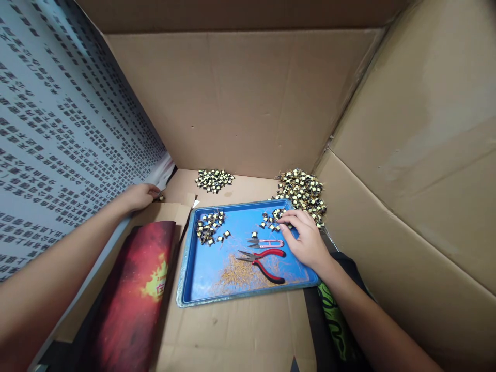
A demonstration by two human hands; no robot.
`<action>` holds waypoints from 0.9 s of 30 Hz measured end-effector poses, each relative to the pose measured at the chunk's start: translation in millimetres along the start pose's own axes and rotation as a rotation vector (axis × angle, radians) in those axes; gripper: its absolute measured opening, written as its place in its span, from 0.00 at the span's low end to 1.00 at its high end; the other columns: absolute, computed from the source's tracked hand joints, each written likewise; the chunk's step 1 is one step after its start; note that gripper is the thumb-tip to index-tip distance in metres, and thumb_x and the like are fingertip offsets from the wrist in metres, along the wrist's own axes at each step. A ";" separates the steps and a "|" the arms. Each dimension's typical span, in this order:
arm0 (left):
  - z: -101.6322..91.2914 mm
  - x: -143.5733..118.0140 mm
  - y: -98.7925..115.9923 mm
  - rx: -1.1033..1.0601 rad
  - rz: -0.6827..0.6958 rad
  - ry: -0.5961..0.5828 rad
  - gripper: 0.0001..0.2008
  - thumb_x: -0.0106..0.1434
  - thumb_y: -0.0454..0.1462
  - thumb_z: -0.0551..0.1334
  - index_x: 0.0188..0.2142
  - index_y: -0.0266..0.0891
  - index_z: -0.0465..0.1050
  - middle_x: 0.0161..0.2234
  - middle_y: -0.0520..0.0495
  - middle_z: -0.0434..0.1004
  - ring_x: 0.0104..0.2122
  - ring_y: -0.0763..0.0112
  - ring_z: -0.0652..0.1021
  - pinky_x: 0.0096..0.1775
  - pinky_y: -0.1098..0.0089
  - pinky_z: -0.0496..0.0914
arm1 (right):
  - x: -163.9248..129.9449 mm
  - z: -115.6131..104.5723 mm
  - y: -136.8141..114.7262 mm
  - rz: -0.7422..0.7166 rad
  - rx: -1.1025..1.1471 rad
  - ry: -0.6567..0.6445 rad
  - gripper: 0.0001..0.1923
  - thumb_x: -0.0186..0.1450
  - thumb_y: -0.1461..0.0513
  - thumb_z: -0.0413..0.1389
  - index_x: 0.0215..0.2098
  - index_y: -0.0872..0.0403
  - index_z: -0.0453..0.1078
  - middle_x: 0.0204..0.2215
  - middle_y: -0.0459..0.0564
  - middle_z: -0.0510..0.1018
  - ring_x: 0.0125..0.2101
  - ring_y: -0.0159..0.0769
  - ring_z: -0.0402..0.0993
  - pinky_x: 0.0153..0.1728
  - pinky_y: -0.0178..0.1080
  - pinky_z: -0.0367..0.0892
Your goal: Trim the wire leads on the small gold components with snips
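My right hand point(304, 238) is over the right side of a blue tray point(201, 279). Its fingers are loosely apart, the tips touching a small heap of yellow-and-black wire-leaded coil components point(267, 219). At the left, my left hand point(140, 197) is curled at the far edge of a cardboard piece, fingertips together by a few more components point(160, 198); what they pinch is hidden. Pink-handled thread snips point(267, 243) and red-handled needle-nose pliers point(267, 258) lie in the tray, the pliers partly on copper-coloured wire clippings point(240, 274). Another component heap point(209, 227) sits in the tray's left corner.
Behind the tray are a component pile point(214, 180) and a larger one point(304, 191) at right. Tall cardboard walls point(248, 103) stand at the back and right, a printed sheet point(70, 113) at left. A red printed bag point(135, 294) lies left; dark fabric point(337, 320) is under my right forearm.
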State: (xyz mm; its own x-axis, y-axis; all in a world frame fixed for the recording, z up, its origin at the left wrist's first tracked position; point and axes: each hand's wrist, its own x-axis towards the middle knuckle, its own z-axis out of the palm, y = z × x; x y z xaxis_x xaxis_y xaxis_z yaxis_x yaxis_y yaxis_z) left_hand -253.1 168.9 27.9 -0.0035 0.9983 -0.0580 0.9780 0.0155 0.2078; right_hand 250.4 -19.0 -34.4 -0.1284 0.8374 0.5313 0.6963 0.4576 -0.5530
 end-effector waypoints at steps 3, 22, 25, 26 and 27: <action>0.8 -3.1 2.2 0.062 0.011 -0.047 0.16 0.54 0.28 0.66 0.43 0.34 0.81 0.27 0.57 0.81 0.31 0.71 0.73 0.36 0.77 0.61 | -0.2 0.1 0.5 0.008 -0.005 -0.012 0.07 0.71 0.62 0.56 0.43 0.50 0.77 0.45 0.53 0.79 0.50 0.48 0.75 0.53 0.52 0.66; -24.6 -19.0 46.2 0.202 0.065 0.067 0.19 0.67 0.39 0.59 0.53 0.29 0.77 0.38 0.47 0.83 0.39 0.64 0.76 0.44 0.71 0.66 | -0.2 -0.2 1.4 0.010 -0.006 -0.011 0.07 0.71 0.62 0.56 0.43 0.49 0.77 0.45 0.52 0.80 0.49 0.48 0.75 0.53 0.52 0.66; -30.1 -30.3 75.8 0.207 0.108 0.136 0.21 0.70 0.40 0.55 0.54 0.29 0.76 0.48 0.40 0.82 0.45 0.59 0.77 0.49 0.66 0.67 | 0.9 -3.6 -2.9 -0.031 -0.001 -0.003 0.06 0.70 0.62 0.57 0.43 0.49 0.76 0.45 0.53 0.80 0.49 0.48 0.74 0.52 0.52 0.67; -30.5 -37.3 89.6 0.197 0.146 0.147 0.21 0.70 0.41 0.54 0.54 0.31 0.77 0.49 0.40 0.82 0.45 0.59 0.77 0.50 0.65 0.67 | 1.5 -5.3 -5.3 -0.053 -0.002 -0.011 0.06 0.70 0.62 0.58 0.43 0.49 0.76 0.44 0.53 0.80 0.48 0.48 0.74 0.51 0.52 0.67; -30.1 -46.3 105.1 0.159 0.211 0.143 0.22 0.70 0.42 0.53 0.54 0.32 0.77 0.49 0.40 0.82 0.44 0.58 0.78 0.49 0.64 0.68 | 2.2 -7.1 -8.3 -0.076 -0.004 -0.033 0.05 0.69 0.62 0.58 0.43 0.49 0.76 0.43 0.53 0.80 0.47 0.48 0.74 0.50 0.51 0.67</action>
State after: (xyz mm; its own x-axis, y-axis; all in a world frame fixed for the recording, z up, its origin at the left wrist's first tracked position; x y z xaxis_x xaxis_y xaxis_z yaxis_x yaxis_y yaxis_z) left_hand -156.4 126.0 81.8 0.1852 0.9764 0.1109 0.9805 -0.1911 0.0449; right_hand 249.4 -23.0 -24.0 -0.2041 0.8095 0.5505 0.6862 0.5194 -0.5093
